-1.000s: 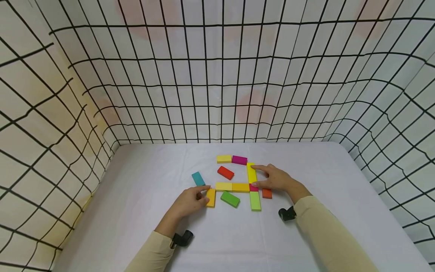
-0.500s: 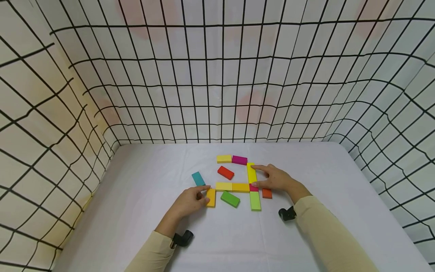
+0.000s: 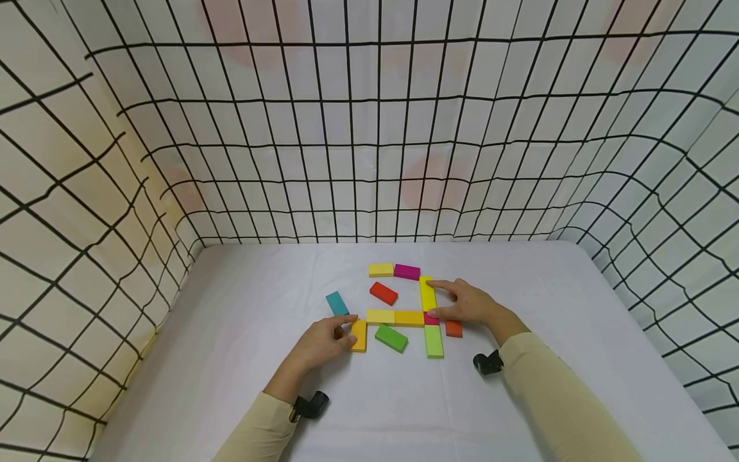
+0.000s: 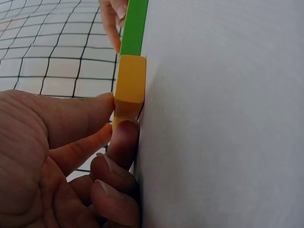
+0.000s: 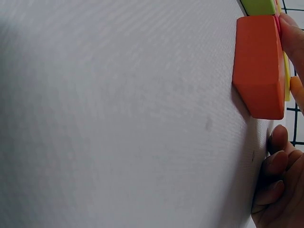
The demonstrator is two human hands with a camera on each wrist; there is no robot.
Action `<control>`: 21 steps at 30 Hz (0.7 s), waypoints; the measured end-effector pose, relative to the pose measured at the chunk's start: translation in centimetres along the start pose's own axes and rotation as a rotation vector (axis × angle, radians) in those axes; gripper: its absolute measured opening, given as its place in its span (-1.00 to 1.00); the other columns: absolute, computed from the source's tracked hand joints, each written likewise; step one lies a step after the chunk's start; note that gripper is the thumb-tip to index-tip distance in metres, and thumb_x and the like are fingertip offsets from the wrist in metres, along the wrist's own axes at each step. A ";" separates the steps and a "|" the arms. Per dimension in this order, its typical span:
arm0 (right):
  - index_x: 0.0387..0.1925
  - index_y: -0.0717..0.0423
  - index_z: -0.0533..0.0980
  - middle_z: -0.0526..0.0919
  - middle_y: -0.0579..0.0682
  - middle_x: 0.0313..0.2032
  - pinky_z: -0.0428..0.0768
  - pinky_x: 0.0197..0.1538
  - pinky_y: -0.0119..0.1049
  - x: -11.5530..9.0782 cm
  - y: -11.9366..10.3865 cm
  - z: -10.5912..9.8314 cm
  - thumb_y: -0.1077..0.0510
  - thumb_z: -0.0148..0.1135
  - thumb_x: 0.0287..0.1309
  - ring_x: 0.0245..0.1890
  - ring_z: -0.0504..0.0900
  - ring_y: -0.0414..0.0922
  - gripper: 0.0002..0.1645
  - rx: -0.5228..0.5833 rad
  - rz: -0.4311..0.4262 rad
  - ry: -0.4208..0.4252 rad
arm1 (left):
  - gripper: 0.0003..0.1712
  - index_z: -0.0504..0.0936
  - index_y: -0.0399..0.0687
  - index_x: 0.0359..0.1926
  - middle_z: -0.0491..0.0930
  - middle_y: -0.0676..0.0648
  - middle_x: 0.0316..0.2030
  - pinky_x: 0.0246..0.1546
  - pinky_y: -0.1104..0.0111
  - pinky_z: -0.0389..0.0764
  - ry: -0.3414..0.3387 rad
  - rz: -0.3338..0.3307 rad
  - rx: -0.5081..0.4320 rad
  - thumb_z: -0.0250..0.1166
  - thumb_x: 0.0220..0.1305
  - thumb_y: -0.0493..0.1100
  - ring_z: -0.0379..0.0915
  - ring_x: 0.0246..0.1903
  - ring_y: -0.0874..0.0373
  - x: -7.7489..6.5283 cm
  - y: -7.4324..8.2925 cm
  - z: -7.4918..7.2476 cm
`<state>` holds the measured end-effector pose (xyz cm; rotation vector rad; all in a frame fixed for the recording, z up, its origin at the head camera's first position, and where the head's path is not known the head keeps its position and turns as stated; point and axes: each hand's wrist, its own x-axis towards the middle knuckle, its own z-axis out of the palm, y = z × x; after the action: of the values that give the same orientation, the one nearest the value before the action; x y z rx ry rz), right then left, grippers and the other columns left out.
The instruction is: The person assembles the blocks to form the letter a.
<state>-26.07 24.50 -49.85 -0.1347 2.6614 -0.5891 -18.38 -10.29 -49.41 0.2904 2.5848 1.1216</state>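
My left hand [image 3: 320, 343] pinches an orange block [image 3: 358, 336] lying flat on the table. In the left wrist view its thumb [image 4: 102, 107] meets the block's upper edge, with other fingers curled beside it. My right hand [image 3: 470, 303] rests its index fingertip on a bright yellow block [image 3: 427, 296] and its thumb on a crimson block [image 3: 431, 319] at that block's near end. A pale yellow block [image 3: 380, 317] and a golden block [image 3: 408, 319] run in a row to the crimson one. Below stands a lime block [image 3: 433, 342].
A red-orange block [image 3: 453, 329] lies under the right hand. Loose nearby are a green block [image 3: 391, 339], a red block [image 3: 383, 294] and a teal block [image 3: 337, 303]. A yellow block [image 3: 380, 270] and a magenta block [image 3: 407, 272] lie farther back. Black netting [image 3: 378, 144] surrounds the table.
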 end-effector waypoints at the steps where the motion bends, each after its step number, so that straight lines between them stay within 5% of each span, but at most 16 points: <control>1: 0.50 -0.45 0.26 0.48 0.08 0.00 0.60 0.00 -0.05 0.0 0.0 0.0 -0.53 0.42 -0.07 -0.03 0.48 0.03 0.09 0.000 0.000 -0.001 | -0.50 0.59 0.06 0.31 0.52 0.01 -0.38 -0.41 0.33 0.35 0.001 -0.003 0.000 0.33 0.37 -0.10 0.37 -0.42 0.16 0.0 0.0 0.0; 21: 0.50 -0.45 0.26 0.46 0.07 -0.06 0.55 -0.09 -0.13 0.1 0.1 0.1 -0.55 0.43 -0.12 -0.09 0.47 0.01 0.13 0.004 0.002 0.005 | -0.49 0.57 0.08 0.33 0.52 0.01 -0.37 -0.41 0.32 0.36 -0.002 -0.012 0.007 0.33 0.38 -0.08 0.38 -0.42 0.15 0.0 0.1 0.0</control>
<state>-26.12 24.59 -49.98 -0.1295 2.6653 -0.5944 -18.34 -10.22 -49.36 0.2772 2.5855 1.1084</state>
